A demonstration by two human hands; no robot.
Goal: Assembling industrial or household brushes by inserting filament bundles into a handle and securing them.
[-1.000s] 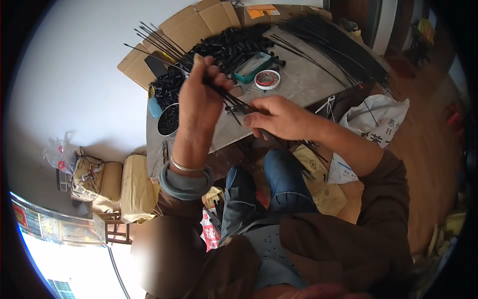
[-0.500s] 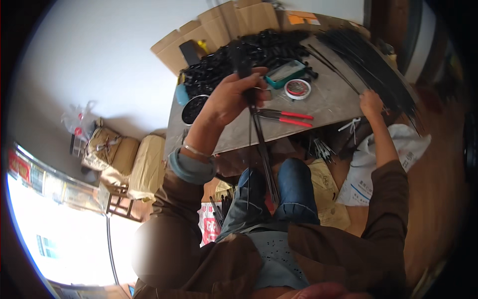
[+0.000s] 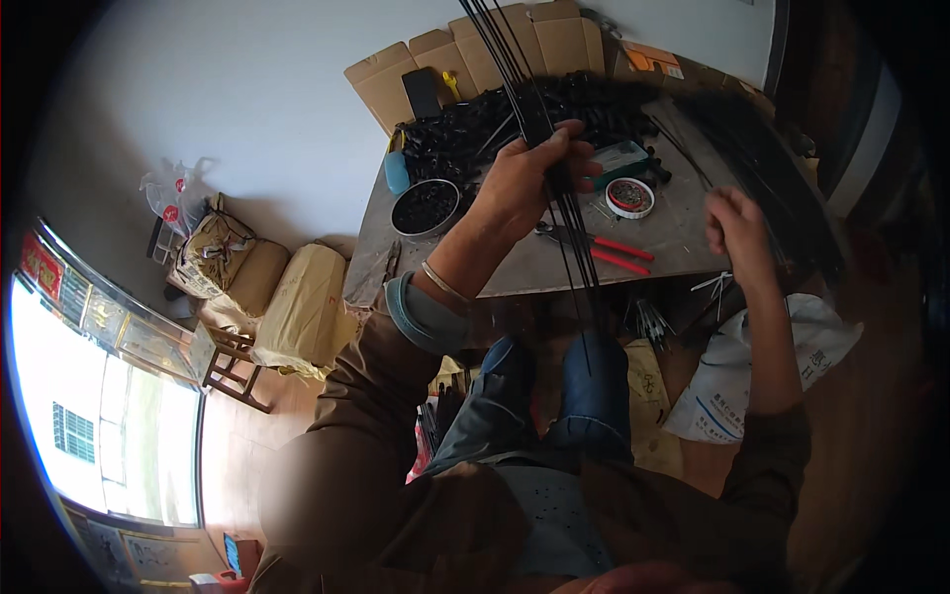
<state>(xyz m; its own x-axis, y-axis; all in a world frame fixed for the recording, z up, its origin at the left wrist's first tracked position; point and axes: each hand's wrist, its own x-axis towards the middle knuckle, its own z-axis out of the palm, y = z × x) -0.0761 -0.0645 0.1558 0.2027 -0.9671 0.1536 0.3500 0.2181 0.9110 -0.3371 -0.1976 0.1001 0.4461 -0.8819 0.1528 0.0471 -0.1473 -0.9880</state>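
Note:
My left hand [image 3: 524, 183] is closed around a bundle of long thin black rods [image 3: 571, 233], held tilted above the table's front part. A wider black piece [image 3: 534, 114] sits on the bundle just above the fingers. The rods' lower ends hang over my knees. My right hand [image 3: 737, 233] is raised at the table's right side with curled fingers; what they hold, if anything, is hidden. Close beyond it, a couple of loose black rods [image 3: 678, 148] lie on the table. A large spread of black rods [image 3: 762, 168] lies to the right.
Red-handled pliers [image 3: 621, 255], a white round tub [image 3: 648, 206] and a teal box [image 3: 599, 181] are on the table [image 3: 475, 272]. A bowl of small black parts [image 3: 421, 234] stands left; a black heap [image 3: 594, 99] lies behind. A white sack [image 3: 712, 396] is below right.
The view has turned, shifting the table rightward. My left hand has tilted the rod bundle and turned it. My right hand has come back from the loose rods, fingers still curled.

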